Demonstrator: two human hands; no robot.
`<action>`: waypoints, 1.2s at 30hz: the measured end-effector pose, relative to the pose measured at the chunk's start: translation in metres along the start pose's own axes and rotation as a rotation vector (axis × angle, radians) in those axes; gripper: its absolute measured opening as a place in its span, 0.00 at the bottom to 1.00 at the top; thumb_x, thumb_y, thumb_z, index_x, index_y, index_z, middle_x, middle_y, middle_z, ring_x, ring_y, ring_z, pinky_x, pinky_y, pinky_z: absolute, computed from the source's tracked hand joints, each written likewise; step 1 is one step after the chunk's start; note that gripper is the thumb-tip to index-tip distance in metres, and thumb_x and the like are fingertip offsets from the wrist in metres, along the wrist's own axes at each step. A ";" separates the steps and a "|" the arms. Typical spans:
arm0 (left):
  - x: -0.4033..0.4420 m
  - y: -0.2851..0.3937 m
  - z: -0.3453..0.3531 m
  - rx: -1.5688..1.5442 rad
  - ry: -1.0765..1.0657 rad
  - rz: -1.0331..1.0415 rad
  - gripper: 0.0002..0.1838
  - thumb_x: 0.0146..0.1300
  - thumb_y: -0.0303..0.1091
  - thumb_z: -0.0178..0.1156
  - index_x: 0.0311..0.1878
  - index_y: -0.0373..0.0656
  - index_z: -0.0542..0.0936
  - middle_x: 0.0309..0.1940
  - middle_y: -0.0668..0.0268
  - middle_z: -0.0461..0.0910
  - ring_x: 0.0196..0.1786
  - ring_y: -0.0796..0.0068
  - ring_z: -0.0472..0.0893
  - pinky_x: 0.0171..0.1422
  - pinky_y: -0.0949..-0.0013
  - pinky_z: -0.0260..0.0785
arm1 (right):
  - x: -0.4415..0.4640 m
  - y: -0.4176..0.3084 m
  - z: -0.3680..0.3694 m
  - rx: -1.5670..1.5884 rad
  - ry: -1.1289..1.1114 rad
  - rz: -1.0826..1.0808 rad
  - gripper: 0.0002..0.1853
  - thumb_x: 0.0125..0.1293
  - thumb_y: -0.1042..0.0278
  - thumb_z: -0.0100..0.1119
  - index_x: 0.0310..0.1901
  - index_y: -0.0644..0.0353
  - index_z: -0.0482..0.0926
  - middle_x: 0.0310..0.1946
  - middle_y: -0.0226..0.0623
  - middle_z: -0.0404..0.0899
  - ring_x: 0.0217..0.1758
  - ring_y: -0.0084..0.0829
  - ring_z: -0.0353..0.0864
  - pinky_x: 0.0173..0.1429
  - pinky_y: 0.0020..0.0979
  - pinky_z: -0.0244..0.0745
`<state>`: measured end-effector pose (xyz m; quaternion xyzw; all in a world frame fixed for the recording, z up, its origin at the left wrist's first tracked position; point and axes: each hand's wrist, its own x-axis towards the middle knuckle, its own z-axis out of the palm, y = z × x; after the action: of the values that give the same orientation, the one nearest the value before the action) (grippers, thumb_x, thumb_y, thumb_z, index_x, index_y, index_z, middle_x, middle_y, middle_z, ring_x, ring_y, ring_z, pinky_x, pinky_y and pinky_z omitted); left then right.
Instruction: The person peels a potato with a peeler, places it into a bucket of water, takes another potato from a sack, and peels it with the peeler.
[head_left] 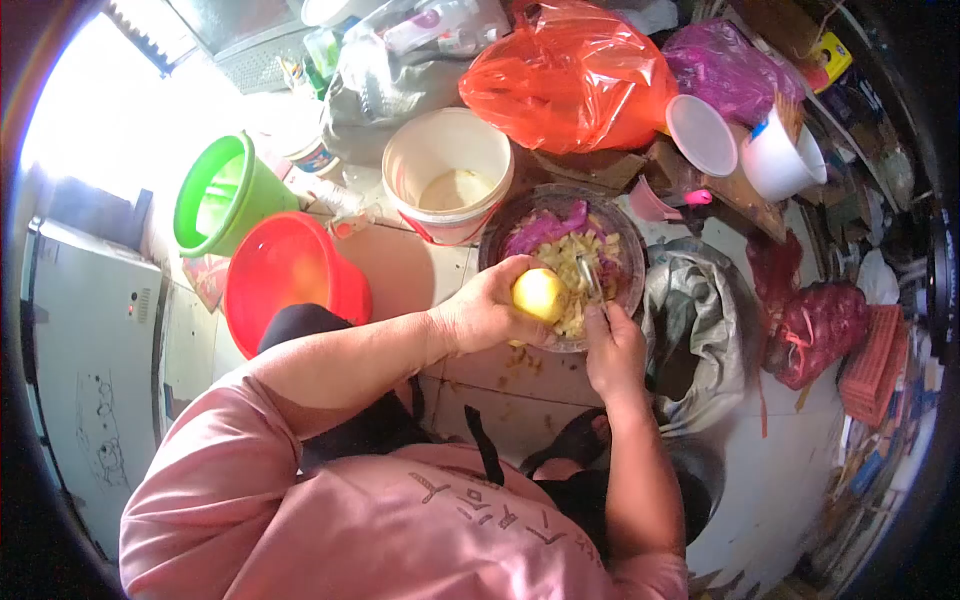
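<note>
My left hand (490,305) is wrapped round a smooth yellow peeled potato (540,295), held over the near side of a round basin (487,245). My right hand (615,350) grips a metal peeler (590,277), its head pointing away from me beside the potato; a small gap seems to lie between the two. Pale yellow peelings (572,250) fill much of the basin, with a piece of purple plastic (545,228) at the back. Fingers cover part of the potato and the peeler's handle.
Left of the basin stand a white bucket (400,165), a red bucket (265,285) and a green bucket (235,195). An open grey sack (715,340) adjoins it on the right. Behind lie a big orange bag (570,80) and a pink scoop (655,203). Scraps dot the tiled floor (455,385).
</note>
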<state>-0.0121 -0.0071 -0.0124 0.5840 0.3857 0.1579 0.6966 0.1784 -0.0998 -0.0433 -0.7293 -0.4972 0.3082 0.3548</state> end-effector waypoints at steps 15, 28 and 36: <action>0.002 -0.003 0.007 0.361 0.189 0.058 0.34 0.40 0.30 0.76 0.53 0.41 0.70 0.39 0.59 0.80 0.44 0.65 0.82 0.52 0.63 0.75 | -0.017 -0.032 -0.005 -0.230 -0.041 -0.115 0.15 0.71 0.59 0.52 0.34 0.63 0.74 0.26 0.58 0.79 0.35 0.62 0.79 0.37 0.54 0.72; 0.002 0.006 0.002 0.042 0.084 -0.086 0.35 0.46 0.23 0.74 0.60 0.42 0.71 0.43 0.68 0.80 0.45 0.77 0.78 0.50 0.71 0.75 | -0.015 -0.032 -0.002 0.005 0.060 -0.163 0.14 0.71 0.58 0.55 0.36 0.63 0.75 0.26 0.55 0.78 0.33 0.60 0.78 0.34 0.49 0.72; -0.006 0.007 0.001 0.014 0.017 -0.069 0.34 0.43 0.23 0.72 0.57 0.43 0.73 0.43 0.68 0.79 0.47 0.74 0.78 0.54 0.68 0.73 | -0.017 -0.027 -0.001 -0.325 -0.050 -0.097 0.15 0.72 0.57 0.51 0.35 0.62 0.74 0.27 0.56 0.79 0.36 0.61 0.79 0.39 0.54 0.72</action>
<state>-0.0135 -0.0094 -0.0038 0.5738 0.4126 0.1357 0.6944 0.1601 -0.1096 -0.0184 -0.7444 -0.5838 0.2241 0.2340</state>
